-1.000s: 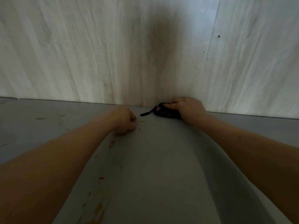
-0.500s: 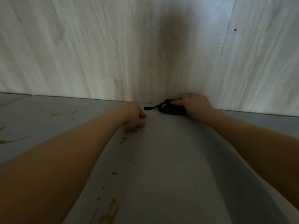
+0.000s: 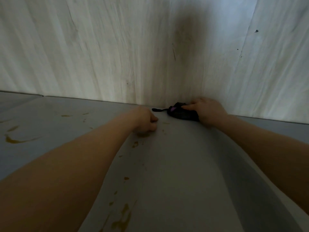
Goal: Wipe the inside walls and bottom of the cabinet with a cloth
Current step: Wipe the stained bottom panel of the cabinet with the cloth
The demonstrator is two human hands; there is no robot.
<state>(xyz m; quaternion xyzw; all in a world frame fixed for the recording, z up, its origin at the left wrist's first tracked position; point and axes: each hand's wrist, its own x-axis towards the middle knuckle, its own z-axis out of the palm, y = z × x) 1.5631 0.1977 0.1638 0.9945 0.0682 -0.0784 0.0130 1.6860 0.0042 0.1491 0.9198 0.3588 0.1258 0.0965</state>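
The right hand (image 3: 208, 112) presses down on a small dark bunched-up cloth (image 3: 182, 113), fingers laid over its top. The cloth sits on the flat grey cabinet bottom (image 3: 167, 164), right where it meets the pale wood-grain back wall (image 3: 117, 56), probably to clean that edge. To its left, the left hand (image 3: 145, 122) is a closed fist holding nothing, likely propping the person up. Yellow-brown stains (image 3: 123, 218) lie nearer than both hands.

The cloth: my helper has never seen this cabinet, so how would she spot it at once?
Follow the grey cabinet bottom back to the pale wood-grain wall. There the right hand presses a small wad, the cloth. It is the only dark thing there, with a purple spot.
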